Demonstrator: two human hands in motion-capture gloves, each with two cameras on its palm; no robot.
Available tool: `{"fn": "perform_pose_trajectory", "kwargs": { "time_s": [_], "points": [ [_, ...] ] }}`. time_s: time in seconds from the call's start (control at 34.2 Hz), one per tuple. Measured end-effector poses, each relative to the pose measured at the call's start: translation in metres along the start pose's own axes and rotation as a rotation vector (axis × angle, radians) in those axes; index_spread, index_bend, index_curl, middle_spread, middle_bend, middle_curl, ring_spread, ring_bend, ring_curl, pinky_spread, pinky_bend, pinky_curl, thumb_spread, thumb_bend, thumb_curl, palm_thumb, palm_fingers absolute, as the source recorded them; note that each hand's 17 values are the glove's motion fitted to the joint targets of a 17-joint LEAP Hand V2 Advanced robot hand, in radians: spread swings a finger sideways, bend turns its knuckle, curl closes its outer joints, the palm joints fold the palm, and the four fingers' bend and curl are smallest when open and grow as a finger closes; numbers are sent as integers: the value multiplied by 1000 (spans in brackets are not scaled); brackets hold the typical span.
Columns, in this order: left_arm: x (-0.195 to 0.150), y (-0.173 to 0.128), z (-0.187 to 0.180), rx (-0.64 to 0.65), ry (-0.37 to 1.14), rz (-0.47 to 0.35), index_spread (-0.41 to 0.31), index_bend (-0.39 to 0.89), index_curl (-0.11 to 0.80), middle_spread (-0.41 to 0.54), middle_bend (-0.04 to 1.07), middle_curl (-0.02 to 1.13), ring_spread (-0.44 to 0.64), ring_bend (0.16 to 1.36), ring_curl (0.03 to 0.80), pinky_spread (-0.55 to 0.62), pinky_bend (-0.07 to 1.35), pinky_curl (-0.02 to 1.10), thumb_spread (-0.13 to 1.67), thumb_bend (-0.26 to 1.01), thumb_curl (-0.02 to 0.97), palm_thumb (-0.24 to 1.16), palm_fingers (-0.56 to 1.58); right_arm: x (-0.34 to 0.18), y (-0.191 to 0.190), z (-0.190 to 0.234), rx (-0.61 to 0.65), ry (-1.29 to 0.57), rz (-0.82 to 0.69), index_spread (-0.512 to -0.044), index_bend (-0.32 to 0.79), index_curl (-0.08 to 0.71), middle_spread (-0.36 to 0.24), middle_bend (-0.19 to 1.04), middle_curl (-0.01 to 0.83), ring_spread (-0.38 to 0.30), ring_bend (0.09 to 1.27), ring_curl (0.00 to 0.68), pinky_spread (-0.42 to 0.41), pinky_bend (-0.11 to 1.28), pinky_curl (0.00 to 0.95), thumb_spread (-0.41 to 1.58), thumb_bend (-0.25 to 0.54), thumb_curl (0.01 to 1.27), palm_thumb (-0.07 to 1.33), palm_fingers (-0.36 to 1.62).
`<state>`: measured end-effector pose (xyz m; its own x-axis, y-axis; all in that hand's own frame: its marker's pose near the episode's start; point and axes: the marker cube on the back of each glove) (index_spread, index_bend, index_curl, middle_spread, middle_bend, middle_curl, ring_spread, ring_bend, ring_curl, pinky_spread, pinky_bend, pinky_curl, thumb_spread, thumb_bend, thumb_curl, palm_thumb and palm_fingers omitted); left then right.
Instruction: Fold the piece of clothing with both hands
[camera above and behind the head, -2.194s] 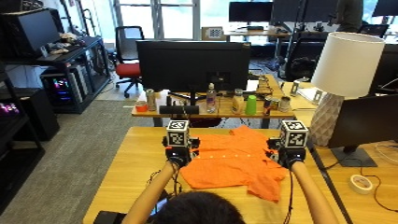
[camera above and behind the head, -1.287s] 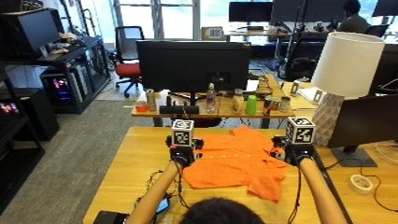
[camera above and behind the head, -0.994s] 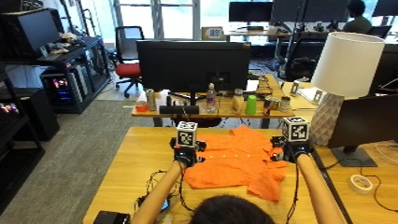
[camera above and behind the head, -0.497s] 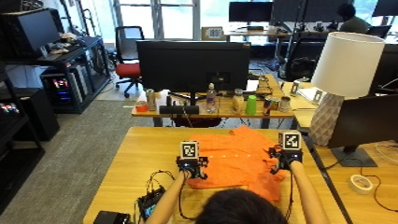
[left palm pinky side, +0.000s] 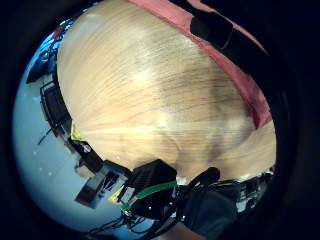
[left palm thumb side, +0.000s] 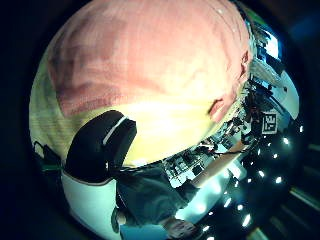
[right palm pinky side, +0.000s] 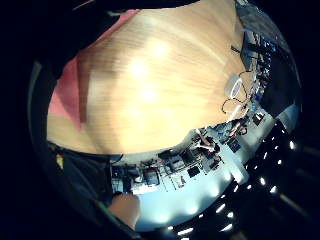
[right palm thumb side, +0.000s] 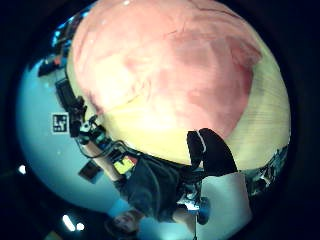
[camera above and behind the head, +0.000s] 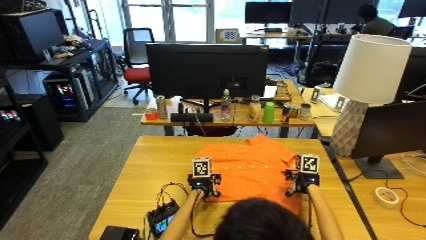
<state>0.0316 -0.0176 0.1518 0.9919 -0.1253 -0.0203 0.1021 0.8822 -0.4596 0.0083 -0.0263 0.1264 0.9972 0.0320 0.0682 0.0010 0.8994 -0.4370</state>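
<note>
Outside view shows an orange shirt (camera above and behind the head: 256, 165) spread flat on the wooden table (camera above and behind the head: 160, 160), just beyond the person's head, which hides its near part. The left hand (camera above and behind the head: 204, 184) is at the shirt's left near edge and the right hand (camera above and behind the head: 303, 181) at its right near edge, one at each side, so I judge the cloth can be lifted evenly for a fold. In both thumb side palm views the cloth fills much of the picture, so the palms are close above it. Whether the fingers pinch the hem or lie apart on it, I cannot tell for either hand. Beyond the table stands a monitor (camera above and behind the head: 203, 67) with bottles, and a lamp (camera above and behind the head: 366, 80) stands at the right.
</note>
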Motion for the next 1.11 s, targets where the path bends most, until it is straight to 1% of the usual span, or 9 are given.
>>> {"fn": "perform_pose_trajectory", "kwargs": {
  "time_s": [0.23,0.26,0.32,0.38,0.44,0.47,0.67,0.85,1.11],
  "points": [
    [2,4,8,7,-28,31,-57,125,219,239,236,272,376,722,261,360,742,341,1047,-36,263,326,28,8,-6,8,43,-17,44,-408,118,153,-71,261,345,66,506,283,257,696,342,989,-22,346,812,169],
    [2,5,8,7,-37,26,-60,126,219,254,200,260,379,723,261,361,761,347,1047,-26,266,337,13,8,-6,8,48,-12,49,-407,114,152,-71,255,345,62,500,279,255,695,342,989,-22,347,812,159],
    [2,5,6,15,-58,22,-34,177,237,171,295,302,323,709,260,352,660,316,1054,-37,259,304,107,9,-6,7,54,0,50,-398,114,156,-81,315,366,24,553,299,231,663,333,992,-25,349,807,312],
    [2,4,4,31,-72,16,-37,209,258,132,308,305,277,688,253,325,606,300,1057,-33,257,297,171,10,-5,7,49,13,47,-389,114,157,-84,321,368,3,554,292,212,645,321,994,-24,351,805,349],
    [2,4,2,36,-82,6,-31,169,259,117,291,310,271,679,253,340,599,300,1059,-29,256,292,139,8,-3,7,37,17,41,-385,99,160,-86,320,372,-5,552,302,209,642,326,995,-24,353,804,328],
    [2,4,1,32,-88,0,-47,243,289,88,323,337,229,663,261,306,557,293,1065,-26,256,293,222,7,-2,7,27,17,39,-377,141,180,-87,317,376,-17,555,312,196,636,331,995,-24,354,804,366],
    [3,6,4,-20,-144,2,-68,251,332,27,287,361,159,613,264,265,489,285,1085,-12,264,333,276,0,-5,9,12,38,-29,-369,122,199,-98,282,377,-43,525,323,177,617,338,995,-22,360,807,351],
    [3,5,10,-9,-130,13,-50,159,333,86,119,325,154,644,289,251,566,320,1098,-11,269,365,184,-3,-7,15,8,37,-9,-372,124,205,-97,230,370,-27,469,319,194,649,352,989,-21,367,817,256],
    [0,-8,15,82,-101,3,-36,112,311,133,120,279,166,693,312,255,660,353,1096,-18,271,383,93,-4,-16,18,129,29,14,-366,109,198,-88,196,366,-20,464,314,203,664,353,989,-23,378,822,250]
  ]
}}
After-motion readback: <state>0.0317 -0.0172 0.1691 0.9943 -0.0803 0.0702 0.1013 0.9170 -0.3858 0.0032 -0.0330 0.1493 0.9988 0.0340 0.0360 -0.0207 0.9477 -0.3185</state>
